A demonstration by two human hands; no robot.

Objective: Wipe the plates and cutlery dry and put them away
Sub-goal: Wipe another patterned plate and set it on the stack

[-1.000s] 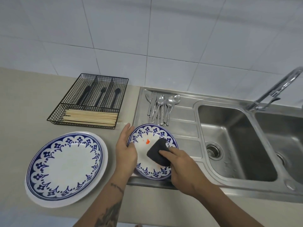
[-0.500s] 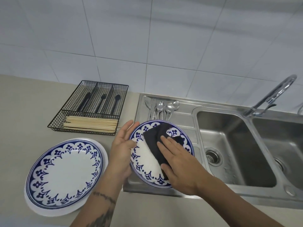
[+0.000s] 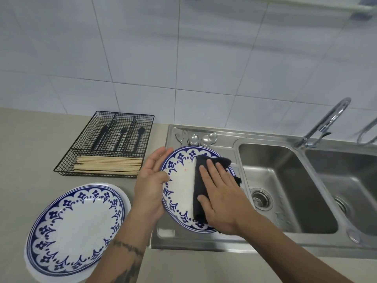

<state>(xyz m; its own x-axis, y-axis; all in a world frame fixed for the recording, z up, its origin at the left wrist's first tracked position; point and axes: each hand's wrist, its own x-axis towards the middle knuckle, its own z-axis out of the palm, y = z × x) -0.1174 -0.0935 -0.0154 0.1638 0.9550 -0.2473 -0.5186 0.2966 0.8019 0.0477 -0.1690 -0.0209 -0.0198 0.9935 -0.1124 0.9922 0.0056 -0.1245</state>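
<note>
Left hand (image 3: 150,186) grips the rim of a tilted blue-patterned white plate (image 3: 179,186). Right hand (image 3: 219,193), fingers flat, presses a dark cloth (image 3: 199,193) onto it.

small plate (image 3: 179,186) tipped up off drainer since a sec ago, right hand (image 3: 221,199) now flat, dark cloth (image 3: 201,193) spread out under it, left hand (image 3: 150,184) gripping rim

A home kitchen: a steel double sink (image 3: 285,186) with a curved tap (image 3: 324,123) fills the right of the frame, white wall tiles (image 3: 183,58) cover the top, and a beige counter (image 3: 24,152) at the left carries a wire cutlery tray (image 3: 106,144) and a patterned plate (image 3: 75,227).
</note>
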